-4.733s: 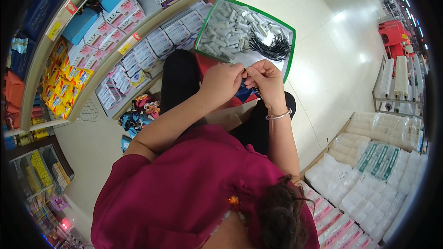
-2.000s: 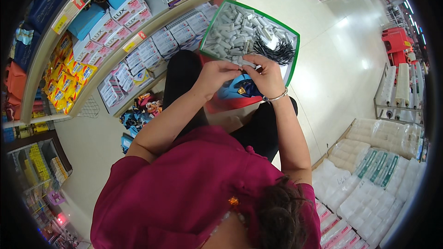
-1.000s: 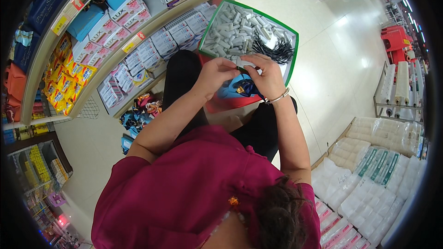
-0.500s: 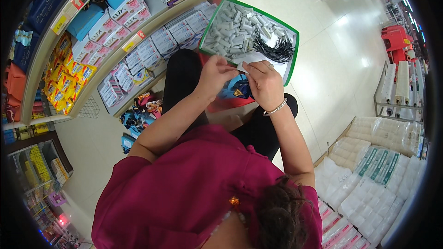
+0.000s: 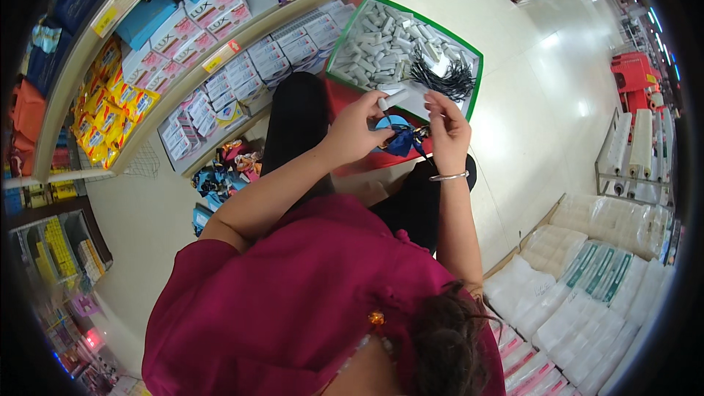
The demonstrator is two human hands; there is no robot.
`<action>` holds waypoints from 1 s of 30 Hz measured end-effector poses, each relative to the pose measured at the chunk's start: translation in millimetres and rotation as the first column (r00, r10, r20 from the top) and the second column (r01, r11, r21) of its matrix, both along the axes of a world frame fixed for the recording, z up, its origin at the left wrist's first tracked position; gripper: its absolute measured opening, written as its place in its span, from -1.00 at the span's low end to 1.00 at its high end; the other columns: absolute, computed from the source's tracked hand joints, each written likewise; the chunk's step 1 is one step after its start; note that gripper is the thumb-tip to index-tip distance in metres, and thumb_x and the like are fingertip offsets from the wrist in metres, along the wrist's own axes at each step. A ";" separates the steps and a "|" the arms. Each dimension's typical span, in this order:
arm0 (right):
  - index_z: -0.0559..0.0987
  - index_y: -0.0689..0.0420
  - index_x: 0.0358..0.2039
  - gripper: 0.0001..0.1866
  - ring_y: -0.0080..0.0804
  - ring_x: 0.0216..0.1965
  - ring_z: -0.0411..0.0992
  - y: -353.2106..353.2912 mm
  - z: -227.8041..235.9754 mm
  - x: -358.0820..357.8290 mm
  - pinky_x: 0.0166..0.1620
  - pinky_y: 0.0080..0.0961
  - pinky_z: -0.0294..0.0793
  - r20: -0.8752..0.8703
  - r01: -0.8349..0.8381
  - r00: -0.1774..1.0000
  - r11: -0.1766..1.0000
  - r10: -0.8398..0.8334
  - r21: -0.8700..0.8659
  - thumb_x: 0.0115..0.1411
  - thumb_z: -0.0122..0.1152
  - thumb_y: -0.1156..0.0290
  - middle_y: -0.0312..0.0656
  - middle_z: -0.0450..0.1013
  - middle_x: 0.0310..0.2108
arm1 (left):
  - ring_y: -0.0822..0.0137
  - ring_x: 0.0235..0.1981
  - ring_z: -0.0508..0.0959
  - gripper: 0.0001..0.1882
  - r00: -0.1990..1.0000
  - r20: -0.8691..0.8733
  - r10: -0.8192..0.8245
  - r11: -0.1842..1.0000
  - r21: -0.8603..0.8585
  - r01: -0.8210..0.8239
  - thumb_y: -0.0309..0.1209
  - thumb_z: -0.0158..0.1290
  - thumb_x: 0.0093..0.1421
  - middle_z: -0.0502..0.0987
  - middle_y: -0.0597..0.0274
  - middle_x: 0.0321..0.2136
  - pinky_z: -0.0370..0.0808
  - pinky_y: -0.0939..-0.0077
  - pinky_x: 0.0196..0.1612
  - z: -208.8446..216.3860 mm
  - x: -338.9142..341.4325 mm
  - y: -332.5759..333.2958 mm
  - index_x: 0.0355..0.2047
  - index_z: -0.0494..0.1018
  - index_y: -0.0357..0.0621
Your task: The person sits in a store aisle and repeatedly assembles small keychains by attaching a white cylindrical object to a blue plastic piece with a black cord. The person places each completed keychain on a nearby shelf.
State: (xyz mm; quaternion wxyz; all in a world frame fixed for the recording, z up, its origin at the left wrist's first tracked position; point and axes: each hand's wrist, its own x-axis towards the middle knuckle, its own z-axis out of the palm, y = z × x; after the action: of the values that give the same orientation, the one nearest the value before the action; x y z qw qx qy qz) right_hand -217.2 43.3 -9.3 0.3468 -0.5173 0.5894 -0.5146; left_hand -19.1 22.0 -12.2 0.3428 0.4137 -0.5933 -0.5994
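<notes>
My left hand [image 5: 356,130] holds a small white block-shaped tag [image 5: 383,104] at its fingertips, with the thumb close to a blue pouch-like item [image 5: 400,138] that has a dark shiny ribbon. On the other side of this item is my right hand [image 5: 449,130], its fingers bent together. A thin dark cord runs near it, but what the fingers pinch is too small to make out. Just beyond both hands sits a green-rimmed tray [image 5: 478,77], holding many similar tags [image 5: 385,44] and a bundle of black cords [image 5: 444,79].
A red support [image 5: 345,99] stands under the tray. Shelves at left carry boxed soaps [image 5: 172,44] and yellow packets [image 5: 110,106]. More ribboned items [image 5: 227,176] lie low beside my left knee. White wrapped packs [image 5: 579,279] are stacked at right.
My hands have moved apart from each other and slightly nearer to me. The tag now shows at my left fingertips, and more of the blue item is visible between the hands.
</notes>
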 end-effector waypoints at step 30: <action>0.57 0.30 -0.10 -0.79 -0.52 -0.27 0.50 -2.3 -27.1 44.1 -0.23 -0.65 0.48 0.185 -0.312 0.942 0.935 0.281 0.168 0.35 0.01 0.53 -0.15 0.55 -0.19 | 0.24 -0.31 0.60 -0.62 0.065 0.697 0.714 -0.030 0.124 -0.992 -0.35 0.24 -0.12 0.64 0.09 -0.36 0.47 0.37 -0.25 -230.1 370.1 179.4 -0.24 0.59 -0.22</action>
State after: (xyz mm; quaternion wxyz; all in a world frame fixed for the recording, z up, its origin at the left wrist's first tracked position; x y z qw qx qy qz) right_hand -173.1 41.0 -36.5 0.5152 -0.5213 0.5227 -0.4355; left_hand 350.9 201.3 -242.3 0.3524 0.8969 -0.0134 -0.2668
